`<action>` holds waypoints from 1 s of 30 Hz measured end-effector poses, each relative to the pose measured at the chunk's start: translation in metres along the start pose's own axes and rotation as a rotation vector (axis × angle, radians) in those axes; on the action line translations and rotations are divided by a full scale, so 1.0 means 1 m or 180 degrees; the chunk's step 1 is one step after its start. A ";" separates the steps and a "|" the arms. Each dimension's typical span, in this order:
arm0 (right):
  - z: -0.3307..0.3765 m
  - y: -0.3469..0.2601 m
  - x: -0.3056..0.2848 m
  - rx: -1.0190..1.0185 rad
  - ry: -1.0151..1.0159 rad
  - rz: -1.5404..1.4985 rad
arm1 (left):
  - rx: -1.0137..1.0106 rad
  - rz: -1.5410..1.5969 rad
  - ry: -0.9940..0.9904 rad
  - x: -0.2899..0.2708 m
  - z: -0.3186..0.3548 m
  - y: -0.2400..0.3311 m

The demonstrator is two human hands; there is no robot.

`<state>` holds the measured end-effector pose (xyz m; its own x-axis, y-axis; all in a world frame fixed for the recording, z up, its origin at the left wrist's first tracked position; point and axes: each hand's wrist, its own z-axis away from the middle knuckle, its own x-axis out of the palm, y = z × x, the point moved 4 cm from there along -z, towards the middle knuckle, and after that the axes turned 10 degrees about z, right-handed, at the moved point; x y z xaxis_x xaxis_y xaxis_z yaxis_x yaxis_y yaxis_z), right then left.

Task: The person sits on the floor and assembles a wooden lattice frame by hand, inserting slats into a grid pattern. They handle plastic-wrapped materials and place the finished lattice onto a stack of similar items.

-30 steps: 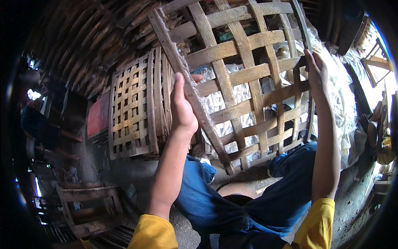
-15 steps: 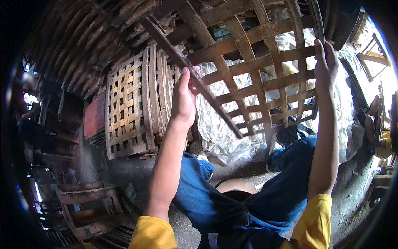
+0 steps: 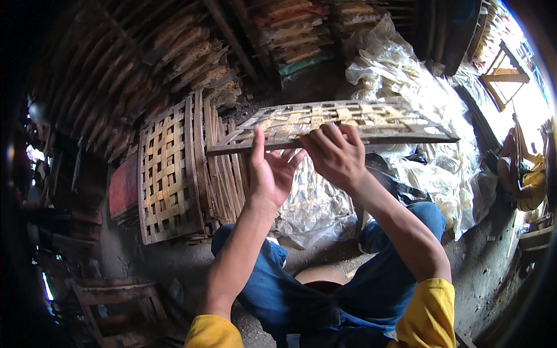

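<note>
A woven bamboo lattice rack [image 3: 371, 119] with a thin wooden frame is held up in front of me, tilted nearly edge-on, its near rail toward me. My left hand [image 3: 271, 174] supports that rail left of the middle, thumb up against it and fingers curled beneath. Close beside it, my right hand [image 3: 336, 151] grips the same rail from above, fingers bent over the edge. Behind and below the rack lies a heap of crumpled clear plastic sheeting [image 3: 435, 151], partly hidden by it.
Similar lattice racks [image 3: 168, 174] lean in a stack on the left, beside a red panel [image 3: 125, 185]. A wooden frame [image 3: 119, 296] stands at lower left. Layered stacks [image 3: 293, 32] line the back. Another person [image 3: 525, 177] in yellow sits at far right.
The rack has turned from steeply tilted to nearly edge-on and come lower. My right hand has left its right side and now grips the near rail beside my left hand.
</note>
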<state>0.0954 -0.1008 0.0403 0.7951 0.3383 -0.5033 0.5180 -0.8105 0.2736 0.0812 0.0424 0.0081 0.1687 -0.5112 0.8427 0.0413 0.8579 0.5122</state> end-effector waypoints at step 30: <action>0.022 -0.023 -0.003 0.0391 -0.0747 -0.1276 | 0.0579 -0.0767 -0.0638 0.001 -0.012 0.008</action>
<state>0.0741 -0.0938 0.0180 0.4403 0.5302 -0.7246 0.7170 -0.6934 -0.0717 0.0936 0.0495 0.0106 -0.0217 -0.7131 0.7008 -0.1227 0.6975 0.7060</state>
